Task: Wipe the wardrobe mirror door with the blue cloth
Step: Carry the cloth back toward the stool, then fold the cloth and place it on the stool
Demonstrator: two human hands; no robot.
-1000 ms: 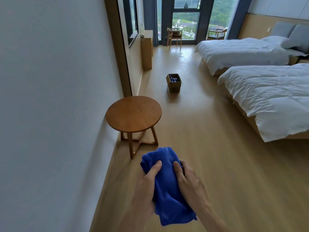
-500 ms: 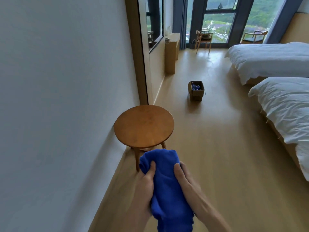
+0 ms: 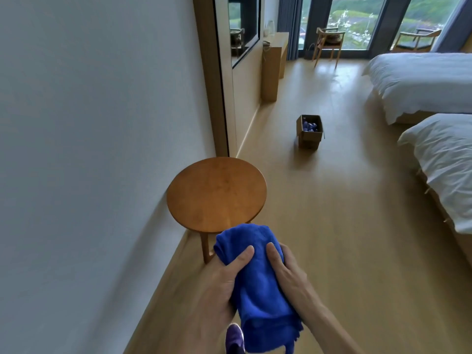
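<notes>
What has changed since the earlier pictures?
The person walked forward: the round brown wooden table and the small cardboard box appear nearer, and a purple shoe is in view. The left hand and right hand keep their grip on the blue cloth.

Purple shoe [image 3: 234, 338], cropped, partly behind blue cloth [image 3: 260, 290]

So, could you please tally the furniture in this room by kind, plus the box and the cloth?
Beds: 2
Wooden chairs: 2
Round table: 1
Wooden desk: 1
Cardboard box: 1
Blue cloth: 1, gripped by the left hand and the right hand
Total: 8
</notes>
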